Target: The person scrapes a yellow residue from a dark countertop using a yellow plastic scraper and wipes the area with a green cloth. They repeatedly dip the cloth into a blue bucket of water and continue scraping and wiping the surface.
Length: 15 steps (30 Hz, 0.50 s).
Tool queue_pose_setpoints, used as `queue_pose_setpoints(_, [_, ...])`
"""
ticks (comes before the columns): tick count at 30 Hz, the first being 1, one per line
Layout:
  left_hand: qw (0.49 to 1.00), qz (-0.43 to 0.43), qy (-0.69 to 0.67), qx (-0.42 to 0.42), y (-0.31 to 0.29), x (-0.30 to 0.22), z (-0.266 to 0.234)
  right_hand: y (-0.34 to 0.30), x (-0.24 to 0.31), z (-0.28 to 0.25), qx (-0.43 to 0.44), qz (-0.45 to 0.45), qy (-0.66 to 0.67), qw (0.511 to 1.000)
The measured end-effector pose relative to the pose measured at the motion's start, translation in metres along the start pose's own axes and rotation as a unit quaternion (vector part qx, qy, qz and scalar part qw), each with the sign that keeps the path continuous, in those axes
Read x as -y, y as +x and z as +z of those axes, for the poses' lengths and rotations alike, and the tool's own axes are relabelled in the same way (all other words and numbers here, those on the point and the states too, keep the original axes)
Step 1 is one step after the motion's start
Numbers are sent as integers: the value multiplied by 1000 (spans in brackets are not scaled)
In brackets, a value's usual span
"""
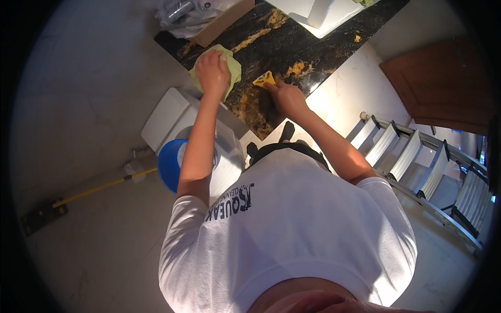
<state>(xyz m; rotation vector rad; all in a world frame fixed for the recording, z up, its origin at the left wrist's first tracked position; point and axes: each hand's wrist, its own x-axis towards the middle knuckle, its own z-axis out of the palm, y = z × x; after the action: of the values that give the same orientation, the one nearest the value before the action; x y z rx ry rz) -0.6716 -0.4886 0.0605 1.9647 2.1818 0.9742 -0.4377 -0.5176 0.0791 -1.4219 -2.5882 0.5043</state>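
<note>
My left hand is on a pale green cloth, which lies bunched on the dark stone countertop with gold patches. Its fingers are curled over the cloth and partly hidden by the back of the hand. To the right, my right hand grips a small yellow scraper. The scraper's flat end points left and sits at the stone surface; whether it touches cannot be made out.
A cardboard box of plastic-wrapped items and a white basin sit at the counter's far side. Left below stand a white lidded container and a blue bucket. A yellow-handled floor tool lies left; a metal stepladder stands right.
</note>
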Motion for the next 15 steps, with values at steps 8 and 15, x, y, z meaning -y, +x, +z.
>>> queue_pose_setpoints(8, [990, -66, 124, 29, 9, 29, 17, 37, 1, 16, -56, -35, -29, 997])
queue_pose_setpoints(15, [992, -81, 36, -86, 1, 34, 25, 22, 2, 20, -62, -48, -9, 997])
